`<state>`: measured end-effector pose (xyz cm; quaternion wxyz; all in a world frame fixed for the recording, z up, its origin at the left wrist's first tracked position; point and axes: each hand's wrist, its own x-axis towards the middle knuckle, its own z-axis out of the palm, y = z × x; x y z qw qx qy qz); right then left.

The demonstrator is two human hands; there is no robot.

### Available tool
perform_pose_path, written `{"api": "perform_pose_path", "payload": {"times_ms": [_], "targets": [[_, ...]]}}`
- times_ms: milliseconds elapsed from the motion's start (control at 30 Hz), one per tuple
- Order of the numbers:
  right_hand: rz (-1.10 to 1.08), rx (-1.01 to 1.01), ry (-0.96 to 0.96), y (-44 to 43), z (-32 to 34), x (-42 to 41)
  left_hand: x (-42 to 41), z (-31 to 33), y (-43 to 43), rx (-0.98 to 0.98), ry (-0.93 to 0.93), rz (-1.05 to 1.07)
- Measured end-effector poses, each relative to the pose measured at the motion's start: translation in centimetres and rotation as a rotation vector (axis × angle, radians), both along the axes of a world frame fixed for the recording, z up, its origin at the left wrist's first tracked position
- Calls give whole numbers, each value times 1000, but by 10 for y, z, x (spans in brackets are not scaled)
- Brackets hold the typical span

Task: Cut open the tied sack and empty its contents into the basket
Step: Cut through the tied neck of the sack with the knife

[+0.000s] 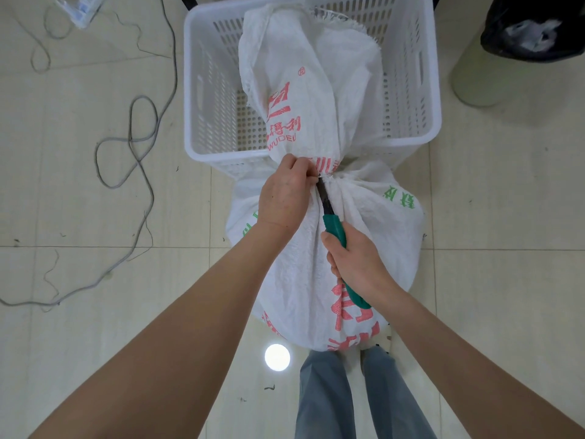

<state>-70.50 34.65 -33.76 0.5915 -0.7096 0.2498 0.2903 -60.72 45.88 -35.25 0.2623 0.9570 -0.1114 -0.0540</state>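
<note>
Two hands on job. Left hand point(284, 191) pinches sack point(342, 242) neck at tie. Right hand point(357, 264) fisted round green cutter point(337, 231), blade at tie beside left fingers. Advice: cut away from fingers. Basket point(202, 90) just beyond.

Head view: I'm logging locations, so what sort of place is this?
Probably an indoor workroom or storeroom: pale tiled floor, loose grey cable, a white plastic basket and a black-lined bin.
</note>
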Motion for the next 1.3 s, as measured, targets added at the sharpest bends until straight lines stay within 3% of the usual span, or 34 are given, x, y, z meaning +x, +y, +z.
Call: {"api": "perform_pose_path", "payload": {"times_ms": [367,700,1300], "targets": [[142,-232,-81,6,0,1,0,1,0,-13,27,41],[117,-207,-21,8,9,11,-3,6,-1,22,-27,14],[73,-159,12,8,14,18,-2,13,-4,-5,70,101]]}}
